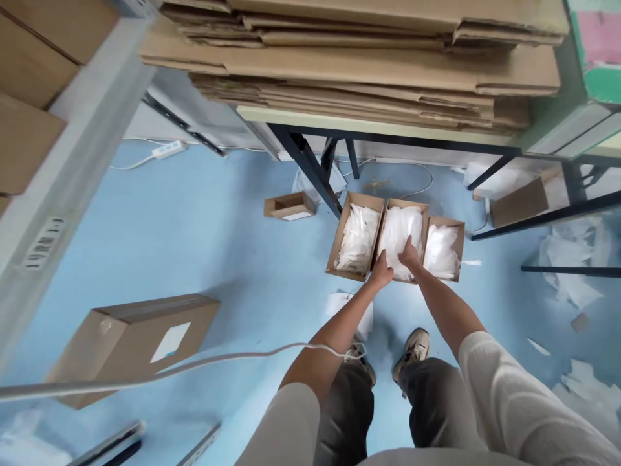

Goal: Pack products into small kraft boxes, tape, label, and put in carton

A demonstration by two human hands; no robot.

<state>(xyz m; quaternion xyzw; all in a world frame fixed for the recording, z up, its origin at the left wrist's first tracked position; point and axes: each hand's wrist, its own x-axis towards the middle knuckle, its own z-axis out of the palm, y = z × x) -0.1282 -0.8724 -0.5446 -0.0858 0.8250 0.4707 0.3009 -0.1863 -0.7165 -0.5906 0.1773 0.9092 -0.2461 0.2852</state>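
White cable (233, 355) is hanging up close, crossing the left forearm (334, 323) on the near side of the fingers (409, 242). The left hand (382, 273) and right hand (411, 257) are sitting at the white packets (400, 223) in the middle box (407, 203); fingers are looking partly curled, can't tell if they're gripping. Left box (366, 201) and right box (460, 241) are flanking them, flat cardboard (363, 68) lying beyond on the bench (262, 115).
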